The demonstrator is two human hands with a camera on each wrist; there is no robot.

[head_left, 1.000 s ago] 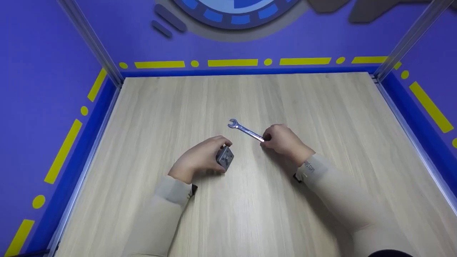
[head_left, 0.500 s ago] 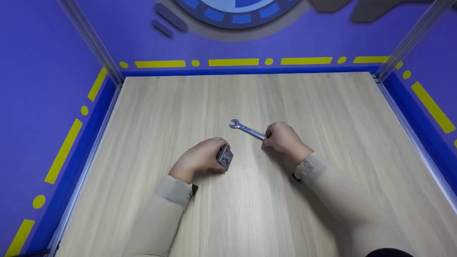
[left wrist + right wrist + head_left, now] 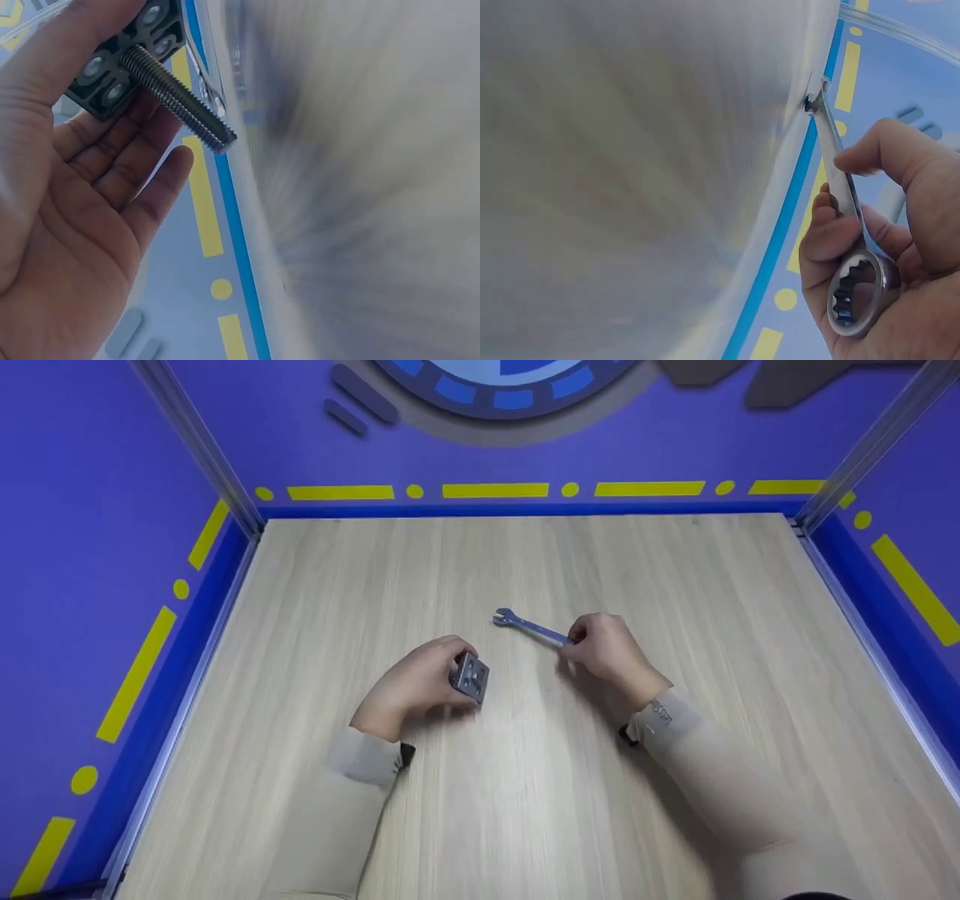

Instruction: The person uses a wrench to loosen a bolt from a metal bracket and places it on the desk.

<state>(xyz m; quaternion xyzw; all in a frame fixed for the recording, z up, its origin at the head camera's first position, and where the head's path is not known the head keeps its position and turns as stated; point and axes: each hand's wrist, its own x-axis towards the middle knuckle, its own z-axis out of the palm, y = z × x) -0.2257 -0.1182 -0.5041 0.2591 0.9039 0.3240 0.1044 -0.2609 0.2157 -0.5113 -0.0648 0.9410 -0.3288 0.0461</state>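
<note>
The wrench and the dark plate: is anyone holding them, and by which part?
Yes: the left hand grips the dark plate by its edges, not its threaded rod; the right hand pinches the wrench by its shaft, toward the ring end.

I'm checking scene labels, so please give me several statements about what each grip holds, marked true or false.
1. The left grip holds a dark grey square plate. True.
2. The right grip holds a red wooden hammer. False: it holds a slender silver metal wrench.
3. A grey threaded metal rod sticks out from the plate. True.
4. The wrench touches the plate. False: they are apart.
5. The wrench's open end points away from the right grip. True.
</note>
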